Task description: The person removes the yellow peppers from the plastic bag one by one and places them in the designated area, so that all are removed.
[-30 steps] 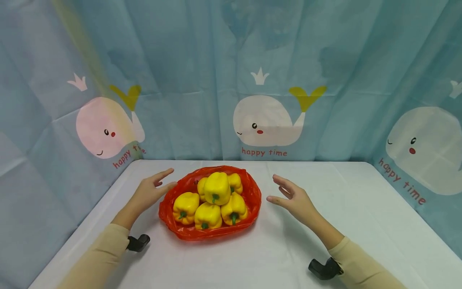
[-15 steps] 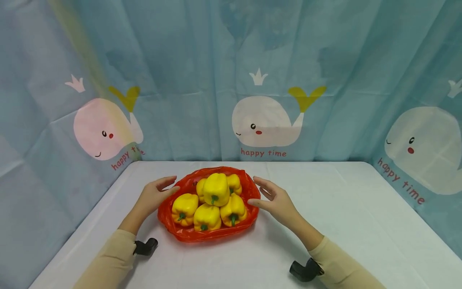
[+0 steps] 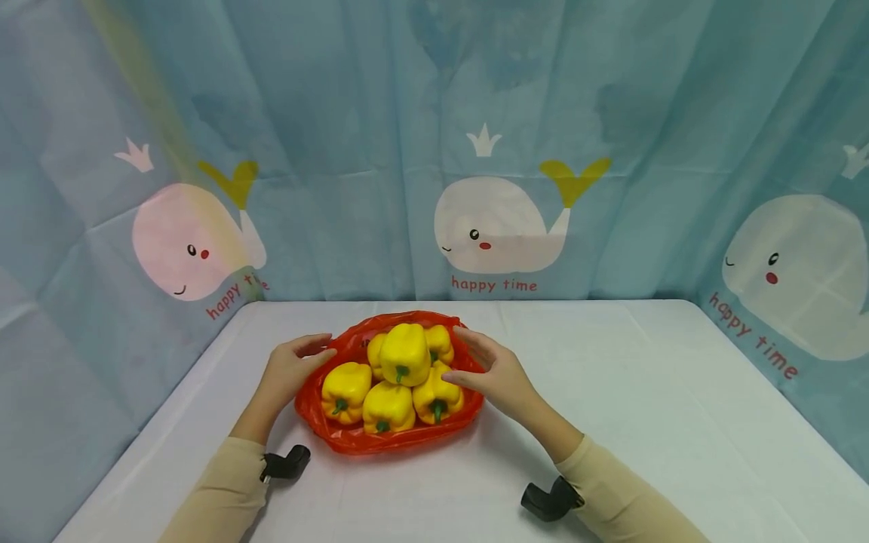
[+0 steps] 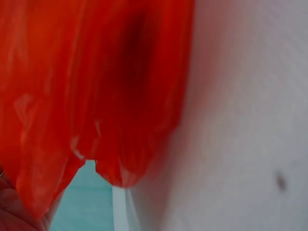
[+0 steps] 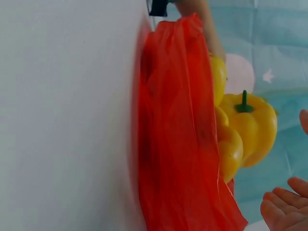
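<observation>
A red plastic bag (image 3: 353,445), its mouth spread wide, stands on the white table with several yellow bell peppers (image 3: 405,353) heaped inside. My left hand (image 3: 285,373) is at the bag's left rim, thumb and fingers apart; in the left wrist view the red plastic (image 4: 120,86) hides most of it. On the other side, my right hand (image 3: 498,378) reaches over the right rim, fingers extended and thumb near the rightmost front pepper (image 3: 437,396). From the right wrist view, its fingers (image 5: 284,207) show beyond the bag wall (image 5: 178,120), apart from the top pepper.
The white table (image 3: 611,392) stretches to both sides of the bag and ends at a blue curtain (image 3: 366,151) printed with whales. Black camera mounts (image 3: 553,499) stick out from both beige sleeves (image 3: 624,490).
My right hand has moved left from beside the bag to over its right rim. My left hand has shifted slightly right, at the left rim. The bag and peppers stay in place.
</observation>
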Action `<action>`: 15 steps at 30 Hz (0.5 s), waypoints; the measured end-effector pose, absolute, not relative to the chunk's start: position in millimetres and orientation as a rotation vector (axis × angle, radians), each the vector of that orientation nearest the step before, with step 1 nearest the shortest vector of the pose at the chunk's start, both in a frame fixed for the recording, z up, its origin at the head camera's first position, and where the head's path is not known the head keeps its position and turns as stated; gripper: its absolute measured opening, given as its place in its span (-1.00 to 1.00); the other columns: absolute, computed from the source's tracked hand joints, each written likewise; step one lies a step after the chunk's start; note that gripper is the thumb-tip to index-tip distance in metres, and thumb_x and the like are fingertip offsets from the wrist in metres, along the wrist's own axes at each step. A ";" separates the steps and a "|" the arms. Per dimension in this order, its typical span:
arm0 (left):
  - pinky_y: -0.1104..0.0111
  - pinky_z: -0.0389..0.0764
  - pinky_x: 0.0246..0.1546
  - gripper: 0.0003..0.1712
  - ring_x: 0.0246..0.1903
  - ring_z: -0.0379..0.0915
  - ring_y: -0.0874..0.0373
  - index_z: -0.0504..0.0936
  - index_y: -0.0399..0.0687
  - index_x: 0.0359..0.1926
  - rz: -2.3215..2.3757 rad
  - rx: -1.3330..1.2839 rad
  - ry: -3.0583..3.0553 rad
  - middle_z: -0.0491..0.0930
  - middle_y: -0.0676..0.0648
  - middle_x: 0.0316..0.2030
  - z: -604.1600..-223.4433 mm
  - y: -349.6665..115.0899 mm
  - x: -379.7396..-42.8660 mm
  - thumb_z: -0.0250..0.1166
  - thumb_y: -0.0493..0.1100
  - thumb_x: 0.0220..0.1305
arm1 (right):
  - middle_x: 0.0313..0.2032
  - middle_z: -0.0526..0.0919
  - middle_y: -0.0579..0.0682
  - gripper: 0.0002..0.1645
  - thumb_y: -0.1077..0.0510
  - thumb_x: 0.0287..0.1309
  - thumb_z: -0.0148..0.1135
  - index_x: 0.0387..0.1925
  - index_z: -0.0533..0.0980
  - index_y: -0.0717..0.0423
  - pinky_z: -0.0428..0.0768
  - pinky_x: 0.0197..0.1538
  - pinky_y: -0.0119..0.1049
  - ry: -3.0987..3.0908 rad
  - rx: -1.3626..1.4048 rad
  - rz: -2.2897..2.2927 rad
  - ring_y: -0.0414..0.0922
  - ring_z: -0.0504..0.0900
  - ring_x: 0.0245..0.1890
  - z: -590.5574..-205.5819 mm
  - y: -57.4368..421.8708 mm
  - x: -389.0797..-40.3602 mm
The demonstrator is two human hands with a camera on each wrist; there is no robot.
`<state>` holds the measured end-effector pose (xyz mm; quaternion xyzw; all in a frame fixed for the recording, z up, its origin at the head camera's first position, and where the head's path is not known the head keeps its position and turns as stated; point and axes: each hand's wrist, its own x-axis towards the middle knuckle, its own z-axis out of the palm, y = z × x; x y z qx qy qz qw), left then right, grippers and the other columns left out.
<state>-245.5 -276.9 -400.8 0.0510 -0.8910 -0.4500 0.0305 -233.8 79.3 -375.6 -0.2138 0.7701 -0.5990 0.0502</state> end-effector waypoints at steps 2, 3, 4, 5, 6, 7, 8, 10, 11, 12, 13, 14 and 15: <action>-0.01 0.52 0.24 -0.33 0.33 0.32 -0.19 0.46 -0.07 0.36 -1.396 0.171 -2.737 0.48 -0.26 0.30 -400.5 -275.3 -246.3 0.25 0.17 0.35 | 0.44 0.35 0.12 -0.14 0.09 0.13 0.44 0.43 0.30 0.08 0.31 0.42 0.12 2.334 -0.658 -1.833 0.09 0.27 0.48 -376.4 76.0 -234.5; 0.00 0.51 0.24 -0.34 0.32 0.32 -0.19 0.47 -0.07 0.35 -1.399 0.176 -2.735 0.48 -0.26 0.30 -400.2 -274.4 -246.6 0.25 0.15 0.36 | 0.43 0.35 0.12 -0.15 0.11 0.14 0.43 0.42 0.31 0.08 0.31 0.42 0.13 2.330 -0.658 -1.837 0.09 0.27 0.48 -376.8 74.5 -235.0; 0.00 0.51 0.25 -0.36 0.32 0.32 -0.19 0.47 -0.07 0.35 -1.399 0.181 -2.734 0.48 -0.26 0.29 -400.3 -273.7 -246.8 0.24 0.14 0.37 | 0.43 0.35 0.13 -0.16 0.12 0.14 0.43 0.42 0.31 0.08 0.30 0.41 0.14 2.330 -0.665 -1.838 0.11 0.27 0.48 -377.4 73.2 -235.2; 0.00 0.51 0.25 -0.37 0.32 0.32 -0.19 0.48 -0.08 0.34 -1.404 0.189 -2.731 0.48 -0.26 0.29 -400.4 -273.1 -247.1 0.24 0.13 0.37 | 0.43 0.35 0.13 -0.16 0.12 0.14 0.43 0.42 0.32 0.08 0.31 0.41 0.14 2.328 -0.667 -1.840 0.12 0.27 0.48 -377.9 71.8 -235.4; 0.01 0.50 0.25 -0.38 0.32 0.32 -0.19 0.48 -0.08 0.34 -1.413 0.201 -2.727 0.48 -0.26 0.29 -400.7 -272.7 -247.4 0.24 0.11 0.38 | 0.43 0.35 0.13 -0.17 0.14 0.14 0.43 0.42 0.31 0.08 0.31 0.41 0.14 2.326 -0.671 -1.840 0.12 0.27 0.48 -378.4 70.4 -235.8; 0.01 0.50 0.25 -0.39 0.32 0.33 -0.18 0.49 -0.08 0.34 -1.420 0.211 -2.722 0.48 -0.26 0.29 -400.8 -272.0 -247.4 0.24 0.11 0.38 | 0.44 0.34 0.14 -0.16 0.14 0.14 0.43 0.42 0.31 0.09 0.31 0.40 0.13 2.321 -0.675 -1.841 0.11 0.27 0.48 -378.4 68.9 -236.1; 0.01 0.50 0.26 -0.39 0.32 0.32 -0.18 0.49 -0.09 0.34 -1.421 0.214 -2.718 0.48 -0.27 0.29 -400.8 -271.4 -247.3 0.23 0.10 0.39 | 0.44 0.34 0.14 -0.15 0.14 0.13 0.43 0.43 0.30 0.09 0.31 0.40 0.13 2.315 -0.676 -1.840 0.10 0.27 0.48 -378.5 67.5 -236.4; 0.01 0.49 0.26 -0.40 0.33 0.32 -0.18 0.49 -0.08 0.33 -1.427 0.231 -2.711 0.48 -0.26 0.29 -401.4 -271.4 -247.4 0.23 0.09 0.39 | 0.45 0.32 0.14 -0.14 0.15 0.13 0.44 0.43 0.29 0.10 0.31 0.41 0.11 2.301 -0.673 -1.842 0.08 0.26 0.49 -378.2 64.8 -236.8; 0.02 0.49 0.25 -0.41 0.33 0.32 -0.18 0.49 -0.08 0.33 -1.431 0.237 -2.707 0.49 -0.26 0.29 -401.4 -271.3 -247.3 0.23 0.09 0.39 | 0.45 0.32 0.14 -0.13 0.15 0.12 0.44 0.43 0.29 0.10 0.33 0.40 0.11 2.300 -0.663 -1.840 0.07 0.27 0.48 -378.3 63.5 -237.3; 0.02 0.49 0.25 -0.41 0.33 0.31 -0.17 0.49 -0.08 0.33 -1.435 0.242 -2.704 0.49 -0.26 0.29 -401.6 -271.4 -247.3 0.22 0.09 0.39 | 0.45 0.32 0.14 -0.13 0.15 0.12 0.44 0.43 0.29 0.11 0.34 0.39 0.11 2.305 -0.658 -1.838 0.06 0.28 0.48 -378.3 62.4 -237.7; 0.02 0.49 0.25 -0.41 0.33 0.31 -0.17 0.50 -0.08 0.33 -1.438 0.245 -2.702 0.49 -0.25 0.29 -401.7 -271.5 -247.4 0.22 0.09 0.39 | 0.44 0.33 0.14 -0.12 0.14 0.12 0.45 0.43 0.29 0.11 0.35 0.38 0.10 2.313 -0.652 -1.834 0.06 0.28 0.48 -378.4 61.3 -238.2; 0.01 0.49 0.26 -0.41 0.33 0.31 -0.17 0.49 -0.08 0.33 -1.440 0.244 -2.700 0.49 -0.25 0.29 -401.9 -271.8 -247.5 0.22 0.09 0.39 | 0.44 0.33 0.14 -0.13 0.14 0.12 0.45 0.43 0.29 0.12 0.36 0.38 0.10 2.322 -0.651 -1.830 0.06 0.29 0.47 -378.4 60.2 -238.7; 0.01 0.48 0.26 -0.41 0.33 0.31 -0.17 0.50 -0.08 0.33 -1.443 0.246 -2.697 0.49 -0.25 0.29 -402.0 -272.2 -247.7 0.22 0.09 0.39 | 0.44 0.34 0.13 -0.12 0.14 0.11 0.45 0.43 0.29 0.12 0.36 0.38 0.09 2.327 -0.649 -1.831 0.06 0.29 0.47 -378.5 59.1 -239.3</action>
